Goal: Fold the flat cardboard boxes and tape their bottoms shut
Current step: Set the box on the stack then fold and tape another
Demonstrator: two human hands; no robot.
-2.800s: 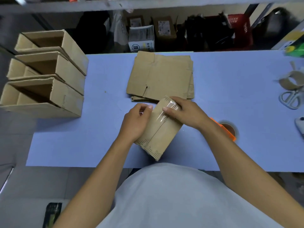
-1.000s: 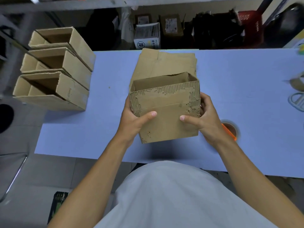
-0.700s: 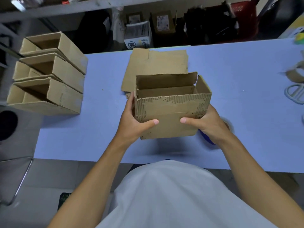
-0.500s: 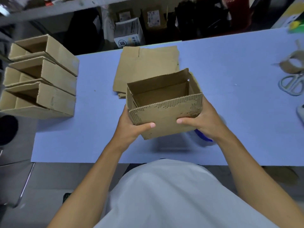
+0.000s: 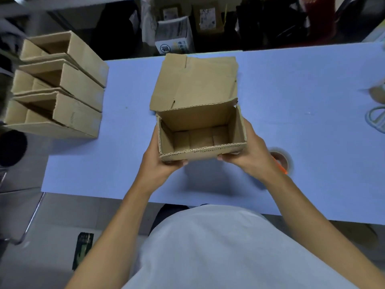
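Because you hold the folded box mouth-up at the centre of the frame, lifted a little above the blue table, you can look straight down into it and check that the bottom flaps lie flat and closed. Your left hand cups the lower left corner, thumb curled round onto the near wall, and your right hand does the same at the lower right corner; the other fingers of both hands wrap behind or beneath the cardboard, so you cannot tell from here whether they are spread or pressed together. Gripping at the two corners keeps the walls square and the opening clear of your hands. Just beyond the box, toward the top of the frame, lies the stack of flat boxes, kept within easy reach for the next fold. At the upper left the finished boxes lie on their sides in a row, which suggests where this one belongs (a judgement, not something shown). The tape roll sits just right of your right wrist, close to hand for the next bottom seam. Scissors and a blurred object sit at the far right edge, apart from the work.
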